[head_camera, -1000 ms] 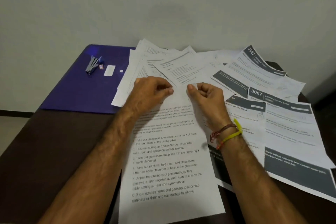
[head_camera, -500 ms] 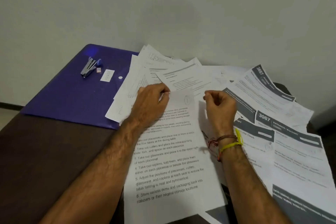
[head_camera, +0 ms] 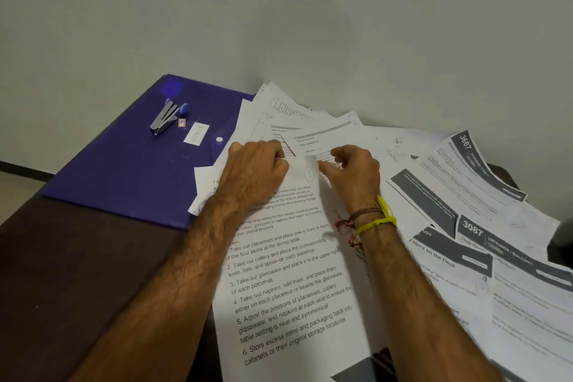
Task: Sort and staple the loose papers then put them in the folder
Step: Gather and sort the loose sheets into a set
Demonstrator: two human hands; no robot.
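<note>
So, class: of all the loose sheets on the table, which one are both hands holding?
The sheet of numbered steps, nearest the camera: the left hand and right hand grip its top edge. The others lie untouched.

From my feed it looked like a plain office or study corner. I saw a dark brown table [head_camera: 71, 273] pushed against a bare, pale wall [head_camera: 279, 9], with a dark baseboard strip [head_camera: 21, 168] low on the left. Printed sheets [head_camera: 465, 195] lay spread over most of the tabletop, some with numbered instructions, others with grey header bands and four-digit numbers. A purple folder [head_camera: 124, 170] lay flat at the far left, with a small metal stapler [head_camera: 166, 118] resting on it.
</note>
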